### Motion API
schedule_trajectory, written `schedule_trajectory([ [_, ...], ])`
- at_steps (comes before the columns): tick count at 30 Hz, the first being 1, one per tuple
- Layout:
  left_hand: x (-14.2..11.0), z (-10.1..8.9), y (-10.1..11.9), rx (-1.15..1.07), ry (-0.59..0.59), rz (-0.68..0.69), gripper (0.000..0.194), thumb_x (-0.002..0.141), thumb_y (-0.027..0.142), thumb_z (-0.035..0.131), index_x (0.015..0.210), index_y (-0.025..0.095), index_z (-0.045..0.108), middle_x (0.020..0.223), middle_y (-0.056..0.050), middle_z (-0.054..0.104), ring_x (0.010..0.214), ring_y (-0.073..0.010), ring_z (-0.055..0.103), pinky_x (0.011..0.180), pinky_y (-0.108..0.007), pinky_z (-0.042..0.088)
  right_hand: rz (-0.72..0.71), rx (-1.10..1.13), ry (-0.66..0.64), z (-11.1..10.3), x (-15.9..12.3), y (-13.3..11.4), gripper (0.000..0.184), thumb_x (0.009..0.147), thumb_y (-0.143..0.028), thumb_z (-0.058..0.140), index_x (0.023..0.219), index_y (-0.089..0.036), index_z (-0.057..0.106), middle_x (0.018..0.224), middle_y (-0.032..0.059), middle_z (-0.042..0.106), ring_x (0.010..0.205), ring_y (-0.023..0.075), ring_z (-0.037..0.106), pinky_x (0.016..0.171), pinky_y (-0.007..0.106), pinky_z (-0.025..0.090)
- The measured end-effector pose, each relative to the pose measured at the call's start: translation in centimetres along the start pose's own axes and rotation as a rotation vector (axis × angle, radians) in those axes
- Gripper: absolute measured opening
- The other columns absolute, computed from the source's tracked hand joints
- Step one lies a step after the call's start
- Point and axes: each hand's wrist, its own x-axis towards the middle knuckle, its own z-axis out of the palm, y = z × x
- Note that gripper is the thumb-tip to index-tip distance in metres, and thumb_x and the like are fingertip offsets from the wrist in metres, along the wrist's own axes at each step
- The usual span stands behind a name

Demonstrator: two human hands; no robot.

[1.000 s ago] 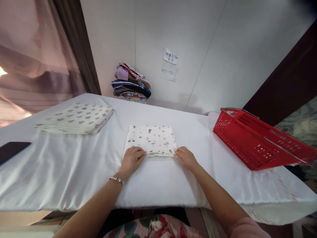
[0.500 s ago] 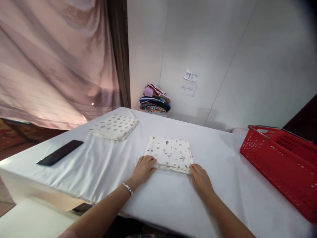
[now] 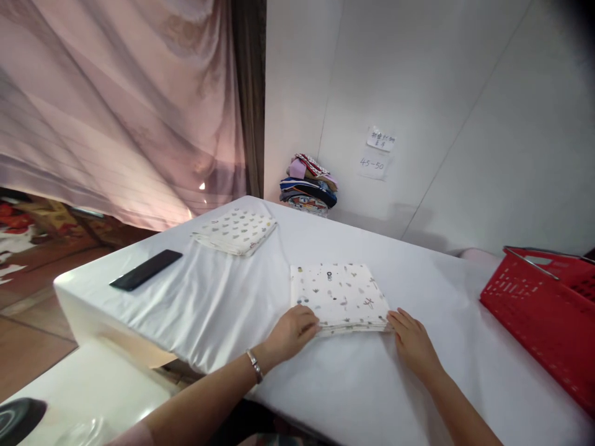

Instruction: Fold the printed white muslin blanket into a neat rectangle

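A folded white cloth [image 3: 341, 291] with small printed figures lies flat on the white-covered table [image 3: 362, 384] in front of me. My left hand [image 3: 294, 331], a silver bracelet on its wrist, is closed with its fingers over the near left corner. At the near right corner, my right hand [image 3: 415, 344] pinches the folded edge between fingers and thumb. Several layers show along the near edge. Farther left on the table rests a second folded white cloth [image 3: 237, 230] with grey prints, touched by neither hand.
A dark flat object [image 3: 147, 270] lies near the table's left edge. To the right stands a red plastic basket [image 3: 543, 316]. Behind the table rises a stack of folded fabrics [image 3: 309, 186], beside a wall with paper notes [image 3: 379, 152]. A pink curtain [image 3: 139, 111] hangs at the left.
The view has turned a little to the left, so everything appears farther right. Both hands remain at the near corners of the folded cloth.
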Motion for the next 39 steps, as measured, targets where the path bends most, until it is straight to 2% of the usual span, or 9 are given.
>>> schedule_trajectory([
  [3,0.8,-0.9,-2.0,-0.064,0.171,-0.164,0.018,0.086,0.03,0.048,0.09,0.022,0.065,0.1,-0.005,0.062,0.094,-0.0178,0.056,0.082,-0.032,0.047,-0.027,0.05,0.045,-1.4,1.1,-2.4,0.043,0.083,-0.018,0.035,0.118,-0.02,0.059,0.129,0.0052,0.053,0.128,0.0231,0.037,0.103,0.043,0.033],
  [5,1.9,-1.4,-3.5,-0.061,0.242,-0.363,0.02,0.083,0.029,0.051,0.097,0.022,0.063,0.108,-0.005,0.06,0.097,-0.0182,0.056,0.083,-0.032,0.047,-0.059,0.124,0.095,-2.3,2.5,-4.6,0.04,0.086,-0.026,0.036,0.119,-0.02,0.057,0.131,0.0059,0.051,0.129,0.0224,0.036,0.105,0.042,0.031],
  [9,4.7,-2.2,-6.3,-0.056,0.235,-0.725,0.039,0.081,0.033,0.051,0.116,0.016,0.053,0.119,-0.011,0.057,0.094,-0.0188,0.06,0.083,-0.031,0.046,-0.071,0.207,0.151,-2.3,6.2,-8.1,0.043,0.09,-0.037,0.035,0.125,-0.019,0.052,0.139,0.0077,0.041,0.133,0.0235,0.028,0.106,0.044,0.028],
  [12,6.8,-2.3,-8.1,-0.038,0.228,-0.81,0.047,0.082,0.037,0.049,0.122,0.013,0.048,0.125,-0.015,0.054,0.106,-0.0232,0.057,0.086,-0.033,0.044,0.067,0.128,0.003,-0.5,8.3,-8.8,0.051,0.09,-0.043,0.035,0.133,-0.018,0.044,0.145,0.0105,0.031,0.136,0.0283,0.02,0.105,0.052,0.024],
  [16,9.1,-2.3,-9.9,-0.014,0.178,-0.86,0.046,0.084,0.035,0.044,0.125,0.014,0.046,0.125,-0.015,0.055,0.113,-0.0245,0.053,0.089,-0.033,0.042,0.196,0.038,-0.251,2.2,8.9,-8.1,0.057,0.09,-0.049,0.033,0.138,-0.018,0.037,0.147,0.0116,0.028,0.136,0.0292,0.02,0.106,0.053,0.018],
  [26,12.7,-3.0,-11.0,0.041,-0.034,-0.81,0.045,0.068,0.04,0.062,0.107,0.017,0.061,0.115,-0.013,0.062,0.106,-0.03,0.057,0.084,-0.035,0.043,0.173,0.004,-0.239,2.9,8.4,-7.5,0.057,0.09,-0.05,0.028,0.139,-0.02,0.034,0.148,0.0096,0.025,0.137,0.0258,0.017,0.108,0.051,0.015],
  [31,12.8,-4.1,-11.8,0.035,0.008,-0.717,0.046,0.075,0.044,0.056,0.113,0.019,0.057,0.116,-0.009,0.061,0.103,-0.0242,0.057,0.083,-0.03,0.043,0.143,0.006,-0.238,2.9,8.2,-7.8,0.057,0.091,-0.05,0.028,0.139,-0.02,0.035,0.148,0.0097,0.025,0.136,0.0262,0.019,0.107,0.051,0.016],
  [35,11.4,-3.9,-12.5,0.05,0.033,-0.748,0.043,0.075,0.041,0.058,0.109,0.016,0.059,0.121,-0.013,0.057,0.109,-0.0286,0.053,0.089,-0.035,0.039,0.125,0.011,-0.233,2.9,8.2,-8.2,0.057,0.091,-0.049,0.027,0.139,-0.02,0.034,0.148,0.0101,0.025,0.137,0.0266,0.018,0.107,0.051,0.015],
  [39,10.6,-3.8,-12.7,0.002,0.064,-0.763,0.045,0.074,0.046,0.06,0.109,0.018,0.058,0.117,-0.01,0.059,0.106,-0.0252,0.054,0.088,-0.031,0.04,0.135,0.014,-0.254,2.6,8.4,-8.4,0.057,0.091,-0.049,0.027,0.14,-0.02,0.033,0.148,0.0092,0.024,0.137,0.0263,0.017,0.107,0.05,0.014],
])
